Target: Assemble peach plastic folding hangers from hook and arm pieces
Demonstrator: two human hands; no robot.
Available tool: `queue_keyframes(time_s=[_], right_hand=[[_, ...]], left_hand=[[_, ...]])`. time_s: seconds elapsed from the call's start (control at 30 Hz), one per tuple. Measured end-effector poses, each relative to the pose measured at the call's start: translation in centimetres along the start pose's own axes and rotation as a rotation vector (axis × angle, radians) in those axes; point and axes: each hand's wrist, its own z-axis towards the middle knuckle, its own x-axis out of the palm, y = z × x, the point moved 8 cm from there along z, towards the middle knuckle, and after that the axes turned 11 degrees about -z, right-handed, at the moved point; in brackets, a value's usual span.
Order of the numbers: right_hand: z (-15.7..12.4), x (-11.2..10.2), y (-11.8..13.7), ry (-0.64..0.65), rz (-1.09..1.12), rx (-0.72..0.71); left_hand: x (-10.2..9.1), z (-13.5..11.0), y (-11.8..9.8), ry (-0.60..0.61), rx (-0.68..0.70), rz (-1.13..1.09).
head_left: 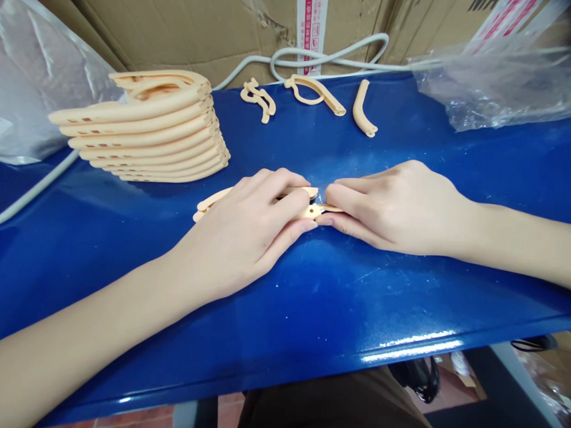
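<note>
Head view: left hand (262, 221) pinching cream part (318, 211), right hand (402, 203) at 3 o'clock pinching thin strip (331, 208); uneven pull may snap strip.

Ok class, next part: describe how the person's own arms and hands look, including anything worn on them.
The left hand and right hand are both ungloved. The left forearm and right forearm show no sleeve, and no watch or bracelet is visible at either wrist. No rings, cables or markings show; some fingers are partly hidden.
</note>
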Motion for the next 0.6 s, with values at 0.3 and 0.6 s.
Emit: queue_keyframes(time_s=[0.3,0.6], right_hand=[[-0.15,-0.1,-0.53,-0.048,0.171,0.001],[-0.42,-0.27,-0.33,-0.1,0.186,-0.001]], left_hand=[[-0.03,0.0,-0.2,-0.006,0.008,0.025],[0.23,-0.02,-0.31,0.018,0.01,0.059]])
